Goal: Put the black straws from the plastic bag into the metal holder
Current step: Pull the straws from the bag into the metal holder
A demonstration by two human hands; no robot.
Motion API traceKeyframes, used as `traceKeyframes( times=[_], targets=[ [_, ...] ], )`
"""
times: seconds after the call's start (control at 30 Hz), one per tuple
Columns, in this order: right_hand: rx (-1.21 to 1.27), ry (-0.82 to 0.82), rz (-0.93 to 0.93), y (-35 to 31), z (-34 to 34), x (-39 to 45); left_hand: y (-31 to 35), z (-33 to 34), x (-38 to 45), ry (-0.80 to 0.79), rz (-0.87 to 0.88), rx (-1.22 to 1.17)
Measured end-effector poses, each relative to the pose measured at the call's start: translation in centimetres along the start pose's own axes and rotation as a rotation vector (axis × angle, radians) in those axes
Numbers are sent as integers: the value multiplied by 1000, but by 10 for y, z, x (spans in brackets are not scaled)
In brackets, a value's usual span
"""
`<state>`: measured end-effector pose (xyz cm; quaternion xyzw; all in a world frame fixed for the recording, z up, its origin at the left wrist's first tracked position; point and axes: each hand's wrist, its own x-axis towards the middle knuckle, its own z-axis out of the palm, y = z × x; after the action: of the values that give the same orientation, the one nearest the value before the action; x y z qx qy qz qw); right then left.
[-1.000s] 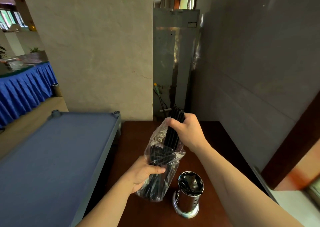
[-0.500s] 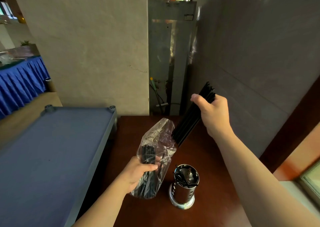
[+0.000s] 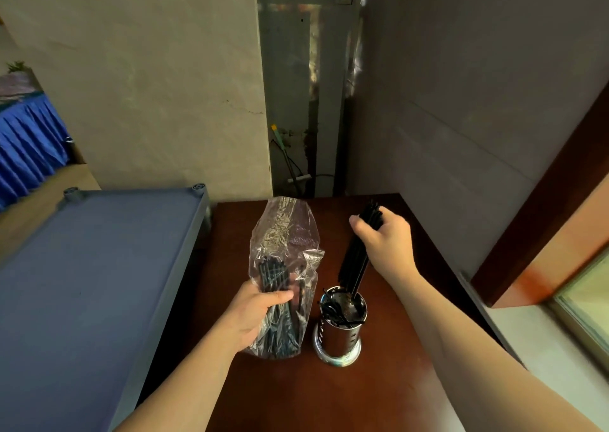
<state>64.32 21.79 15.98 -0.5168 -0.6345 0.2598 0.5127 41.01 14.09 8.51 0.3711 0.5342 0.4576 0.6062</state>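
My right hand (image 3: 384, 240) grips a bundle of black straws (image 3: 355, 260), held nearly upright with its lower ends at the mouth of the metal holder (image 3: 342, 329). The shiny perforated holder stands on the dark brown table (image 3: 329, 395) and has a few black straws lying inside. My left hand (image 3: 253, 316) holds the clear plastic bag (image 3: 285, 257) upright just left of the holder. More black straws remain in the bag's lower half.
A blue-grey cart top (image 3: 85, 283) adjoins the table's left edge. Grey walls and a metal panel (image 3: 303, 102) close off the back and right. A window sill (image 3: 560, 349) lies at the right. A blue-skirted table (image 3: 26, 148) stands far left.
My right hand pulled the straw bundle out of the bag, swung it right, then lowered it until its ends reached the holder's mouth. My left hand kept hold of the bag.
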Motion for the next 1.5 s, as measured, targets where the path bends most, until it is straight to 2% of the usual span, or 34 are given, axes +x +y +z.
traceKeyframes(
  times=[0.4, 0.63, 1.03, 1.5],
  targets=[
    [-130, -159, 88, 66, 35, -40, -8, 10, 0, 16, -25, 2],
    [-178, -231, 69, 87, 33, -41, -9, 12, 0, 53, -31, -26],
    [-236, -449, 222, 123, 25, -55, -12, 21, 5, 52, -12, -18],
    [-325, -452, 180, 135, 30, -67, -15, 25, 12, 27, -3, -16]
  ],
)
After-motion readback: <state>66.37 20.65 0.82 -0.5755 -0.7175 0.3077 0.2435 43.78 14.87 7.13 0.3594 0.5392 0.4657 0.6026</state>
